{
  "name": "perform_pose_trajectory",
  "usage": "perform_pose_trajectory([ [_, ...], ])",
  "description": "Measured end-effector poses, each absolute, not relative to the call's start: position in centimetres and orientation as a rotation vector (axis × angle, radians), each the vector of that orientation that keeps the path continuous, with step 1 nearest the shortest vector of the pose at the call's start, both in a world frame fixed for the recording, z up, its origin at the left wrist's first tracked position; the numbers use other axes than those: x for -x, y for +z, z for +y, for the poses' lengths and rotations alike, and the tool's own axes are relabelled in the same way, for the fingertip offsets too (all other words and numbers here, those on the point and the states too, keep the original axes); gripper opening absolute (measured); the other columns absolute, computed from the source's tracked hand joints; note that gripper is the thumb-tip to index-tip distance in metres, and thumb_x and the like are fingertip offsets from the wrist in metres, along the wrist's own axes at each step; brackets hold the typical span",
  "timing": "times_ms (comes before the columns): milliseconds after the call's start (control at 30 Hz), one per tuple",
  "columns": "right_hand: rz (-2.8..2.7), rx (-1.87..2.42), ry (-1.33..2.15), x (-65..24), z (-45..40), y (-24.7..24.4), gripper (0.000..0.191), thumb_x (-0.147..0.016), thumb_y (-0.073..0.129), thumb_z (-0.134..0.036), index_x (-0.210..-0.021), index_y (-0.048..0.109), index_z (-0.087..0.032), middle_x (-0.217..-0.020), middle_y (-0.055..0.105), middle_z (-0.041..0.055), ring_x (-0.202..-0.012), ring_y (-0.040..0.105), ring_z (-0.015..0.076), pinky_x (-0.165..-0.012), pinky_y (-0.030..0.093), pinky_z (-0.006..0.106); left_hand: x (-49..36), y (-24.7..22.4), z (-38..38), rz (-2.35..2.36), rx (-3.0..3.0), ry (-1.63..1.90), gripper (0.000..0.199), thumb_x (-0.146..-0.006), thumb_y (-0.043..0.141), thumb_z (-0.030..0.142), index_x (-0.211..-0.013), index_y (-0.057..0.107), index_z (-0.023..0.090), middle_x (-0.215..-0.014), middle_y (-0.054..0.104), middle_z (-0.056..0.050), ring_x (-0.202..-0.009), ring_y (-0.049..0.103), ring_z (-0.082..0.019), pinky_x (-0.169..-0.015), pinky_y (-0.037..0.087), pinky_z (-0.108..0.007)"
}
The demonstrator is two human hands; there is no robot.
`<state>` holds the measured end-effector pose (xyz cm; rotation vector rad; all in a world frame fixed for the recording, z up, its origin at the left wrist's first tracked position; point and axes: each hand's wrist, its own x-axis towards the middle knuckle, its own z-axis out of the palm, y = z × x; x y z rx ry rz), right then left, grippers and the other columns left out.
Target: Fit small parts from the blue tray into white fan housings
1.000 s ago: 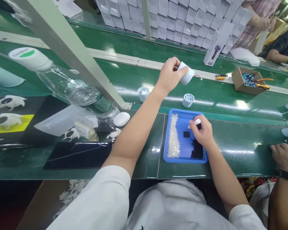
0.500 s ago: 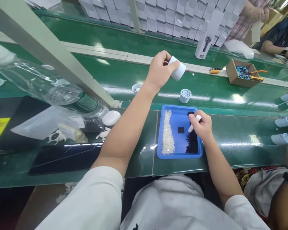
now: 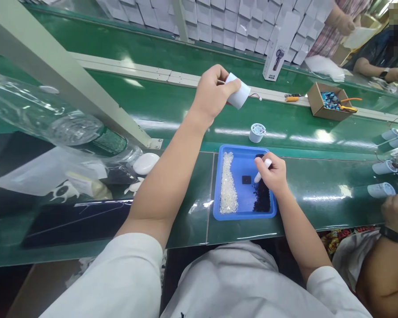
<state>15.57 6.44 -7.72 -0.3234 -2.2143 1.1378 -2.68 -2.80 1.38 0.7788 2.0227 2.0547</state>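
My left hand (image 3: 212,90) is raised over the green belt, fingers closed around a pale cylindrical housing (image 3: 240,93). A thin wire with a small white connector sticks out on its right side. My right hand (image 3: 274,174) pinches a white pen-shaped tool (image 3: 258,176), its tip pointing down into the blue tray (image 3: 216,185) near the small black parts (image 3: 262,198). Clear, whitish small pieces (image 3: 228,194) lie along the tray's left side, and a small black square (image 3: 246,179) sits mid-tray. Just beyond the tray, a similar housing (image 3: 256,133) stands upright on the belt.
A metal post (image 3: 86,88) and a plastic bottle (image 3: 76,128) are at left, near a white oval piece (image 3: 146,164). A cardboard box (image 3: 328,110) with pliers stands at far right. More housings (image 3: 381,190) and a co-worker's arm (image 3: 381,274) are on the right.
The view has shifted slightly. My left hand, still gripping the housing, has moved a little left. A second housing on the belt is now out of sight behind my left forearm.
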Motion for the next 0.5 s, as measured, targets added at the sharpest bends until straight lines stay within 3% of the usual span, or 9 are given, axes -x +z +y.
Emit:
perform_pose_trajectory([
  [267,-2.219,0.296,1.011,-15.58,6.68,-7.69,0.039,-0.082,0.056,-0.041,-0.053,0.035,-0.024,-0.049,0.042,-0.0038,-0.049,0.039,0.0111,-0.053,0.034,0.029,2.83,1.54,-2.82,2.018,-0.766,2.070,0.033,-0.085,0.059,0.011,-0.064,0.035,0.021,-0.068,0.042,0.002,-0.066,0.046,-0.009,-0.061,0.048,-0.027],
  [500,-2.273,0.192,0.915,-15.37,6.70,-8.03,0.041,-0.083,0.054,-0.043,-0.053,0.033,-0.025,-0.050,0.041,-0.0028,-0.049,0.039,0.0124,-0.052,0.033,0.030,3.60,0.95,-2.49,1.957,-0.729,2.057,0.029,-0.083,0.060,0.016,-0.066,0.037,0.021,-0.074,0.049,-0.001,-0.081,0.058,-0.017,-0.077,0.056,-0.041],
])
